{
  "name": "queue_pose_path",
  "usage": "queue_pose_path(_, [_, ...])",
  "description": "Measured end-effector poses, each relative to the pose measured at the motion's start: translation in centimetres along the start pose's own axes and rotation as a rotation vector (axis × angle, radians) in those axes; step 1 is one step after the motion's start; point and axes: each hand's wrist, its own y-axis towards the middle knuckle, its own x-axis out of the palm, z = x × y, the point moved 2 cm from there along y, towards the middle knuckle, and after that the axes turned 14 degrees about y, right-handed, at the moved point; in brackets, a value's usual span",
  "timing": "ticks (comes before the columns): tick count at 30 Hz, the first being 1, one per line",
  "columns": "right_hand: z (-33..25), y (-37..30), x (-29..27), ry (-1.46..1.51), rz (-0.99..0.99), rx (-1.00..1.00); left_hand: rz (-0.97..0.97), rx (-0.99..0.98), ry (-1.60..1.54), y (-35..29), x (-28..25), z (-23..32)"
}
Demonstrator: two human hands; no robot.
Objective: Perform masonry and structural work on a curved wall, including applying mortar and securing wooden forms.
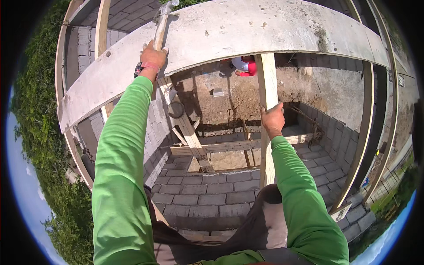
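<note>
My left hand [153,58] is closed around the pale wooden handle of a hammer [161,30]. The hammer's metal head points away from me, over a long grey, weathered sheet [247,27] that spans the joists. With my right hand [272,118] I grip the side of a light timber beam [267,81], which runs from under the sheet toward my knee. Both arms reach forward in green sleeves. A second timber [189,132], with a round dark thing [176,109] by it, slopes down near my left forearm.
Far below, through the open framing, lie bare soil [207,95] and grey block walls [212,190]. A person in red and white [245,66] is down there, partly hidden by the sheet. More timbers [363,123] stand at the right; trees [39,123] grow at the left.
</note>
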Motion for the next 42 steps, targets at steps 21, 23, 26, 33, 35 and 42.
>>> queue_pose_path(21, [2.6,-1.5,0.1,0.000,-0.168,0.197,-0.008,0.138,0.035,-4.2,3.7,-0.6])
queue_pose_path(23, [1.7,-1.0,0.2,0.038,-0.224,0.236,-0.039,0.120,-0.001,-4.3,3.2,-0.5])
queue_pose_path(26, [-5.2,3.7,-0.5,0.200,-0.107,-0.068,-0.076,0.097,0.042,-4.4,2.6,-1.0])
queue_pose_path(33, [-6.0,10.7,2.8,0.113,-0.134,0.253,-0.106,0.097,-0.033,-5.1,2.2,-0.2])
queue_pose_path(35, [-4.1,11.4,3.8,-0.116,-0.134,0.151,-0.112,0.114,-0.042,-5.6,2.5,0.0])
queue_pose_path(42, [-3.6,10.7,5.0,-0.432,-0.284,-0.041,-0.198,0.104,0.007,-5.6,2.7,-1.1])
